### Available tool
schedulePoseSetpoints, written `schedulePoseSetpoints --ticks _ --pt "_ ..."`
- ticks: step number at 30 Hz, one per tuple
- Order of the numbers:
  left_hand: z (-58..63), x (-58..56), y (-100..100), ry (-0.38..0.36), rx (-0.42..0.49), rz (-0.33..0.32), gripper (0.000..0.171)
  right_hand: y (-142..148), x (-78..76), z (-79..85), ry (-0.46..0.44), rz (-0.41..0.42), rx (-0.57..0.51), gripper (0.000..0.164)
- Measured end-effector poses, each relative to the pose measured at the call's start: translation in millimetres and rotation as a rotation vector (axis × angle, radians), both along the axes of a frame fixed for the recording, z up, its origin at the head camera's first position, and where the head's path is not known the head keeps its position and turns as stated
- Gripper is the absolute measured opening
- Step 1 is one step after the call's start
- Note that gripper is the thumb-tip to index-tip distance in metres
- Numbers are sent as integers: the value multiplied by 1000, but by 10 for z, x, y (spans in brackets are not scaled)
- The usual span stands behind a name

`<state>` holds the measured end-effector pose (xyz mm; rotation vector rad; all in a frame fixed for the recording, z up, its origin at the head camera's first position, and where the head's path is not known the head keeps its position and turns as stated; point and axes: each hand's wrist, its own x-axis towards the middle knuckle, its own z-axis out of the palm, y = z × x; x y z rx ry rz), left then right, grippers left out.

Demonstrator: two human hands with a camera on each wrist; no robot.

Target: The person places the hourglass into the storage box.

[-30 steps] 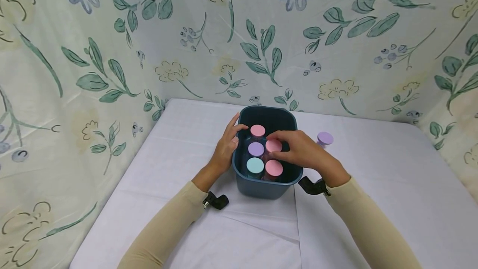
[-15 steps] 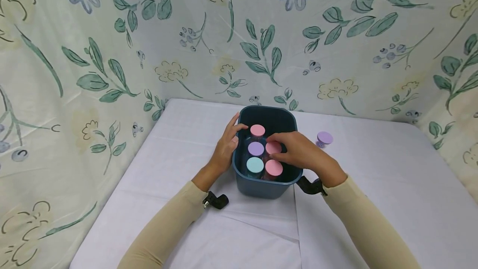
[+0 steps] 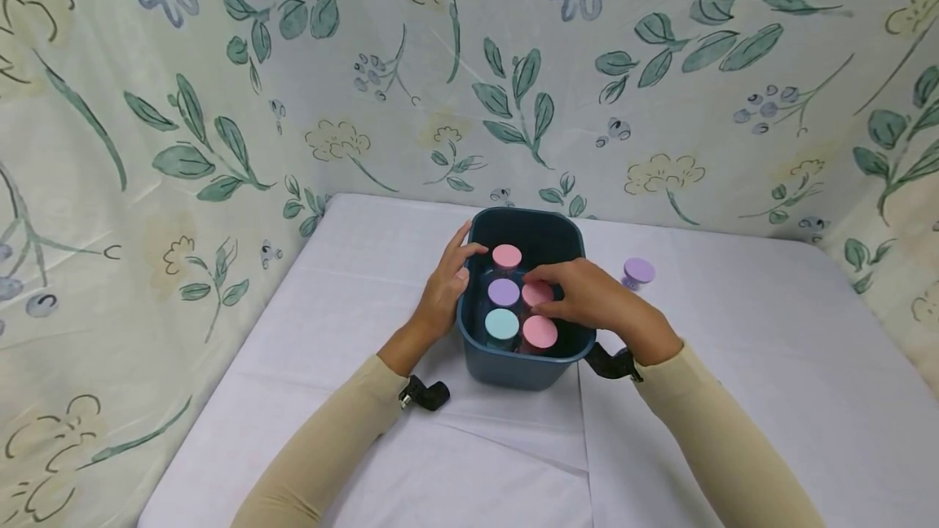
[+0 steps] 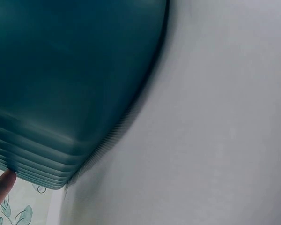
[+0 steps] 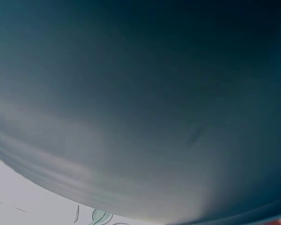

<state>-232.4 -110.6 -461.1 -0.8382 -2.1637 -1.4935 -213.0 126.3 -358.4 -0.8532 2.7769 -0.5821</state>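
A dark blue plastic bin [image 3: 517, 369] stands on the white-covered table, holding several small jars with flat coloured lids. My right hand [image 3: 594, 296] reaches over the right rim, thumb and fingers pinching a pink-lidded jar [image 3: 536, 292] down inside. My left hand [image 3: 443, 288] holds the left rim, one finger bent over it; the left wrist view shows a fingertip [image 4: 8, 177] at the bin's ribbed rim. Around the gripped jar stand a purple-lidded jar [image 3: 503, 292], a teal-lidded jar [image 3: 502, 324], a front pink-lidded jar [image 3: 540, 333] and a rear pink-lidded jar [image 3: 507, 257].
Right of the bin, another purple-lidded jar [image 3: 638, 270] stands on the table [image 3: 734, 332]. A floral curtain [image 3: 469, 104] hangs behind and at both sides. The bin wall [image 5: 131, 117] fills most of the right wrist view.
My right hand has lowered slightly with the pinched pink-lidded jar, deeper into the bin. The left hand stays in place at the rim.
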Motion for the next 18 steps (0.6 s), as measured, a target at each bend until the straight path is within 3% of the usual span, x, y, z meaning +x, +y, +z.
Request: schedulePoseSetpoints --ticks 18 --pt "21 18 -1 -1 -7 5 45 86 -8 -3 13 12 -152 46"
